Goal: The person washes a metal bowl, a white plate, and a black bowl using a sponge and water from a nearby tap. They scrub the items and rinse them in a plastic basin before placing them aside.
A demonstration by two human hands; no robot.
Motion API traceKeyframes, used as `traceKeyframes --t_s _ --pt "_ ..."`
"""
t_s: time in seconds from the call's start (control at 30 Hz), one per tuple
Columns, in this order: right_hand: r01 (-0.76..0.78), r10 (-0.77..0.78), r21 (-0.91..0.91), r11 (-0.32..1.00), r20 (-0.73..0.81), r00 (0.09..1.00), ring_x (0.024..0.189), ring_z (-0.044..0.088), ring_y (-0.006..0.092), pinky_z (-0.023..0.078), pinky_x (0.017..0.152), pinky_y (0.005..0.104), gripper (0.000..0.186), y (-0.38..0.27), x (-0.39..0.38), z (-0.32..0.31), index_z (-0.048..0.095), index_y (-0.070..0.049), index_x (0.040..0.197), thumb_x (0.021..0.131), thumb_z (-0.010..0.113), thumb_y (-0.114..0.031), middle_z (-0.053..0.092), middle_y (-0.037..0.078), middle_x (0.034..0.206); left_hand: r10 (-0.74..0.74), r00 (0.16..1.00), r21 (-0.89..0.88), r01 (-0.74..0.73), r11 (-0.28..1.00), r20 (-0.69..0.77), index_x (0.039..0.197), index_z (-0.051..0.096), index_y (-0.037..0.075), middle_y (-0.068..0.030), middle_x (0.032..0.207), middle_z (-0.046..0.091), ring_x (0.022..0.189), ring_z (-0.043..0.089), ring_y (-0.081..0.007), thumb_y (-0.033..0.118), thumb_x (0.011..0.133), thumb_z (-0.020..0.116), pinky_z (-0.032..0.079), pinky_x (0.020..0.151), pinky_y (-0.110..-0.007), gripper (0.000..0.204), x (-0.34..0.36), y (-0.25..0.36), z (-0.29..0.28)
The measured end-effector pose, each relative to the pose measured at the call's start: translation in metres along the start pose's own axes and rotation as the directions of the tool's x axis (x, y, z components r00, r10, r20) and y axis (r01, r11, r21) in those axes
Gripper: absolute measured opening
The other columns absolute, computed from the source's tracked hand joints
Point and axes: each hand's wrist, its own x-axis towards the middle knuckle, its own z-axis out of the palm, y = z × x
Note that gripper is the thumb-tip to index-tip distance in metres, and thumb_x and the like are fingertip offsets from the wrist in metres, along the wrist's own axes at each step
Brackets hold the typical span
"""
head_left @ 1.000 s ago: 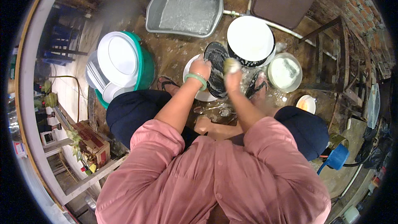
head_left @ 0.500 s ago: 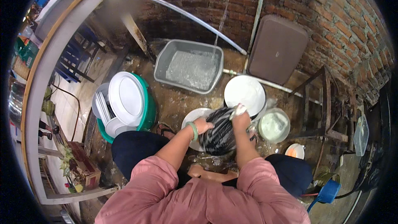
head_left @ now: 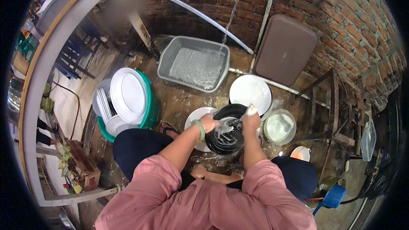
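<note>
A round black basin (head_left: 223, 145) stands between my knees, its inside turned up toward me and streaked with white suds. My left hand (head_left: 208, 123), with a pale green bangle at the wrist, grips its left rim. Closed at the right rim is my right hand (head_left: 251, 124), with a white foamy wad (head_left: 251, 110) showing at its top; whether that is a sponge or a cloth is unclear. A white plate (head_left: 198, 116) lies partly beneath the basin. Just beyond stands a white round bowl (head_left: 250, 90), and right of it a tub of cloudy, soapy water (head_left: 280, 127).
Water runs into a grey rectangular tub (head_left: 164, 61) near the brick wall. A green basin (head_left: 149, 115) on the left holds several white plates (head_left: 129, 96). A brown tray (head_left: 286, 51) leans on the wall. A dark frame (head_left: 334, 110) and blue dipper (head_left: 335, 196) are at right.
The black basin has tilted so that its sudsy inside now faces up; before, its streaked outer side showed. Both hands remain at its edges.
</note>
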Motion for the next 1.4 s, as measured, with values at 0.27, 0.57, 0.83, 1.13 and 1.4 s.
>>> traceKeyframes --t_s 0.27,0.57,0.83,1.13,1.4 --pt "0.183 -0.178 0.100 0.978 -0.063 0.982 0.074 0.052 0.0413 0.041 0.071 0.0446 0.026 0.008 -0.011 0.050 0.057 -0.001 0.086 0.078 0.048 -0.023 0.057 0.023 0.077 0.295 0.890 -0.062 -0.335 0.940 -0.349 0.109 0.052 -0.001 -0.0118 0.098 0.059 0.090 0.053 -0.0154 0.010 0.078 0.055 0.039 0.081 -0.025 0.032 0.043 -0.047 0.032" --pt "0.315 -0.315 -0.023 0.949 -0.017 0.949 0.077 0.054 0.0403 0.044 0.068 0.0443 0.035 -0.026 -0.010 0.028 0.059 -0.002 0.089 0.078 0.052 -0.035 0.058 0.022 0.081 -0.024 0.999 0.317 0.034 0.948 -0.035 0.112 0.049 -0.001 -0.0184 0.100 0.056 0.089 0.054 -0.0235 0.028 0.071 0.060 0.039 0.083 -0.028 0.052 0.045 -0.024 0.011" --pt "0.110 -0.110 0.014 0.994 0.235 0.966 0.099 0.047 0.0368 0.036 0.086 0.0384 0.031 0.009 -0.015 0.038 0.052 0.004 0.100 0.081 0.046 -0.020 0.050 0.025 0.102 0.162 0.809 -0.383 -0.431 0.817 -0.565 0.100 0.053 -0.009 -0.0172 0.094 0.059 0.083 0.055 -0.0193 0.014 0.076 0.055 0.041 0.077 -0.027 0.033 0.058 -0.037 0.007" --pt "0.121 -0.156 0.107 0.987 0.422 0.893 0.121 0.029 0.0298 0.022 0.099 0.0402 0.038 -0.054 -0.013 0.030 0.044 -0.007 0.119 0.082 0.040 -0.013 0.038 0.015 0.126 0.095 0.794 -0.365 -0.378 0.851 -0.601 0.090 0.058 -0.005 -0.0107 0.079 0.061 0.070 0.051 -0.0141 0.025 0.084 0.049 0.041 0.069 -0.028 0.031 0.031 -0.014 0.006" --pt "0.686 -0.711 0.207 0.697 0.319 0.626 0.112 0.035 0.0363 0.033 0.093 0.0397 0.045 -0.036 -0.083 0.037 0.039 -0.006 0.121 0.079 0.047 -0.017 0.036 0.020 0.124 -0.077 0.616 -0.471 -0.511 0.719 -0.784 0.085 0.057 -0.002 -0.0071 0.074 0.058 0.064 0.051 -0.0135 0.020 0.084 0.050 0.041 0.060 -0.026 0.024 0.033 0.002 -0.018"
